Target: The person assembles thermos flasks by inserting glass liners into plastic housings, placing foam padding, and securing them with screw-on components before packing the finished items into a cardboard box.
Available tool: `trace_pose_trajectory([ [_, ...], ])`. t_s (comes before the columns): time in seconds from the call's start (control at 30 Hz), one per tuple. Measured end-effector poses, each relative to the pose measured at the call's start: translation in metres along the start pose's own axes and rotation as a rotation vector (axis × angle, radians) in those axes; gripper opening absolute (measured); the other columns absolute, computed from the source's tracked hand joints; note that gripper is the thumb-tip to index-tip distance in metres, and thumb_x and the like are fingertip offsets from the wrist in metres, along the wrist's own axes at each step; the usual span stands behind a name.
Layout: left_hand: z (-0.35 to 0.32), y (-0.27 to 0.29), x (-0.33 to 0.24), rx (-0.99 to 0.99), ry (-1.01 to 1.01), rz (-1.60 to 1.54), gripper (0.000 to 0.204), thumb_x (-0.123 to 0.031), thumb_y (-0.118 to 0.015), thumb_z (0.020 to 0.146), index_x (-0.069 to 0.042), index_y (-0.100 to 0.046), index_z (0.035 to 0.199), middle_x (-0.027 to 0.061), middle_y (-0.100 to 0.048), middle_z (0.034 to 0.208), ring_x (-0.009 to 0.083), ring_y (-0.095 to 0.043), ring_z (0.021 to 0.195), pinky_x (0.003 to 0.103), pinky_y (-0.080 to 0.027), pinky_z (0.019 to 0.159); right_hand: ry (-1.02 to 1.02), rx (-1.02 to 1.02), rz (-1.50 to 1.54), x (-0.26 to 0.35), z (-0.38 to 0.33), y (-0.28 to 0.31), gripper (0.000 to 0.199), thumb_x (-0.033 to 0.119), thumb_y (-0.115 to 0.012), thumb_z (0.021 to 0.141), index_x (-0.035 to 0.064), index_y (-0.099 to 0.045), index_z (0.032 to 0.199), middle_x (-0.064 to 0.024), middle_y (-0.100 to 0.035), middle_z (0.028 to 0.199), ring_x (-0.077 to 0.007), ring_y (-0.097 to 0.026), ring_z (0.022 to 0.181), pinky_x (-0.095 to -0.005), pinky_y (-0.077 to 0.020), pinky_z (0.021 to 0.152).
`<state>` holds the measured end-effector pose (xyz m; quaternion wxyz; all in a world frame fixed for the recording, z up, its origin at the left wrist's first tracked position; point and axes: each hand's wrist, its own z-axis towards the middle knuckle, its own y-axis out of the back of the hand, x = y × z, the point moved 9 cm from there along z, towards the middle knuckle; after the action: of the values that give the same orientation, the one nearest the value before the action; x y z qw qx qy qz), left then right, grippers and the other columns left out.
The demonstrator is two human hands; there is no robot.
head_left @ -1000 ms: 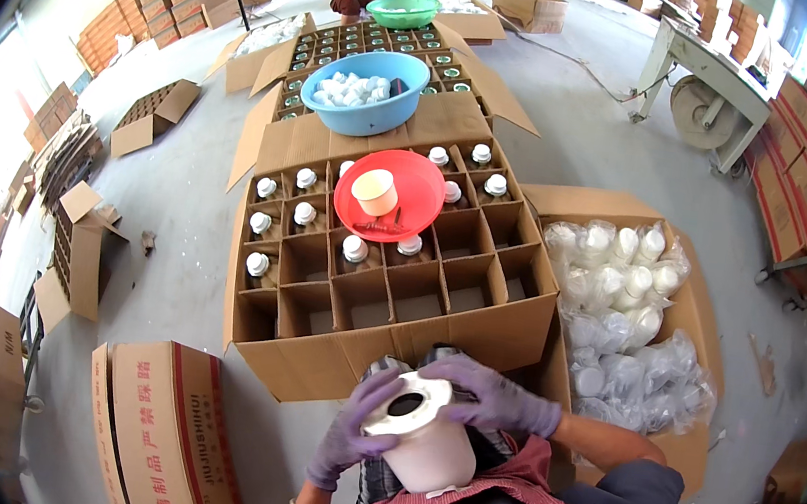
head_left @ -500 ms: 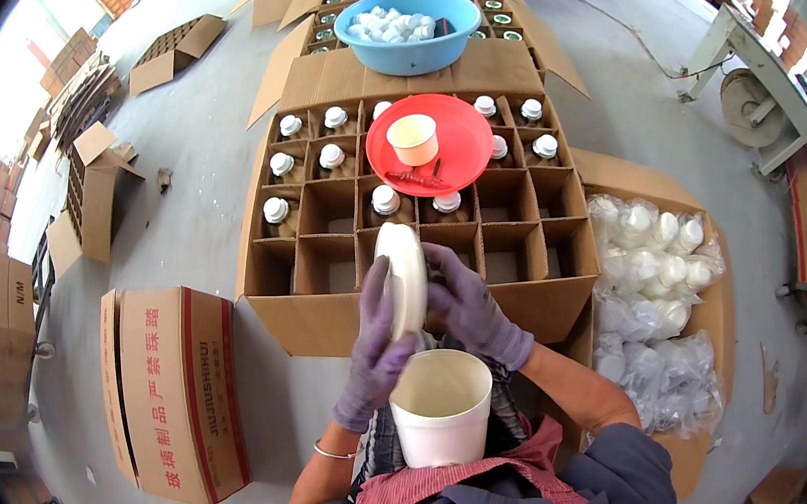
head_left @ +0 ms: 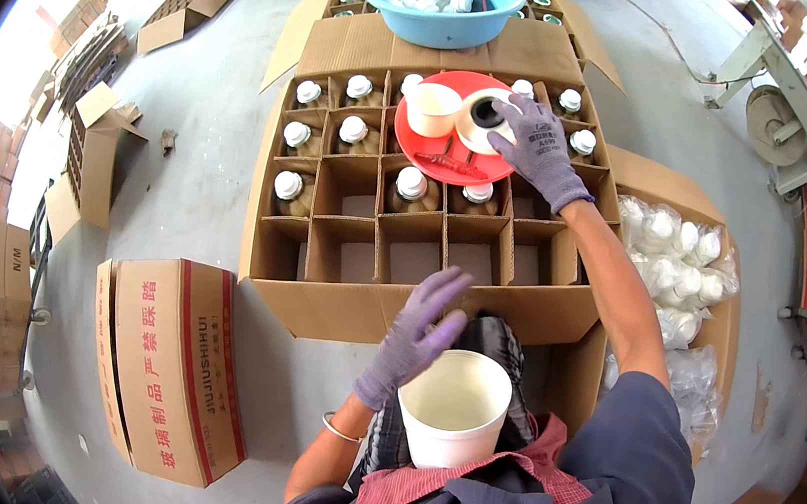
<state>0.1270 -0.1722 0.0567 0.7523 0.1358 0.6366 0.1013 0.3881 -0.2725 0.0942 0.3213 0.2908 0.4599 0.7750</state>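
My right hand (head_left: 544,156), in a grey-purple glove, grips the edge of a white round lid (head_left: 475,138) with a dark middle. The lid lies on or just above a red round tray (head_left: 409,152), beside a small cream cup (head_left: 432,108). A red-handled tool (head_left: 449,165) rests at the tray's near side. Gloved too, my left hand (head_left: 422,333) hovers with fingers apart and nothing in them, between the carton and my lap. Beside it, a white plastic tub (head_left: 454,409) stands open-topped on my lap. The tray sits over white-capped bottles (head_left: 411,184) in a divided carton (head_left: 355,315).
A blue basin (head_left: 441,27) of white caps stands beyond the carton. At right, an open box (head_left: 727,342) holds bagged white pieces. A closed carton (head_left: 173,365) lies on the floor at left; a grey machine stand (head_left: 793,118) is at far right.
The white lid has gone from between both hands to the red tray, carried by my right hand. My left hand has let go of it and opened above my lap.
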Motion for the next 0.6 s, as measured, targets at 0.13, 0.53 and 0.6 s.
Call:
trace_pose_trajectory([
  [0.13, 0.044, 0.046, 0.071, -0.39, 0.211, -0.191, 0.038, -0.016, -0.052, 0.096, 0.001, -0.053, 0.13, 0.016, -0.06, 0.126, 0.0223, -0.06, 0.113, 0.034, -0.048, 0.095, -0.226, -0.202, 0.156, -0.033, -0.012, -0.015, 0.057, 0.031, -0.071, 0.08, 0.0063, -0.053, 0.127, -0.018, -0.055, 0.127, -0.0355, -0.053, 0.117, -0.047, -0.0441, 0.099],
  [0.53, 0.14, 0.011, 0.057, -0.247, 0.217, -0.35, 0.036, -0.014, -0.057, 0.094, 0.0, -0.054, 0.127, 0.0081, -0.065, 0.097, 0.0123, -0.063, 0.077, 0.028, -0.054, 0.067, -0.661, -0.097, 1.163, -0.098, -0.125, -0.01, 0.04, 0.01, -0.053, 0.085, -0.0001, -0.055, 0.124, -0.004, -0.063, 0.105, -0.0106, -0.06, 0.088, -0.025, -0.0498, 0.078],
  [0.6, 0.128, -0.038, 0.053, -0.053, 0.251, -0.492, 0.04, -0.017, -0.057, 0.096, -0.002, -0.05, 0.132, 0.0063, -0.064, 0.105, 0.0118, -0.063, 0.084, 0.028, -0.054, 0.073, -0.771, -0.039, 1.161, -0.114, -0.167, 0.016, 0.042, 0.01, -0.051, 0.088, -0.0012, -0.053, 0.128, -0.0039, -0.062, 0.106, -0.0118, -0.059, 0.091, -0.0288, -0.0502, 0.081],
])
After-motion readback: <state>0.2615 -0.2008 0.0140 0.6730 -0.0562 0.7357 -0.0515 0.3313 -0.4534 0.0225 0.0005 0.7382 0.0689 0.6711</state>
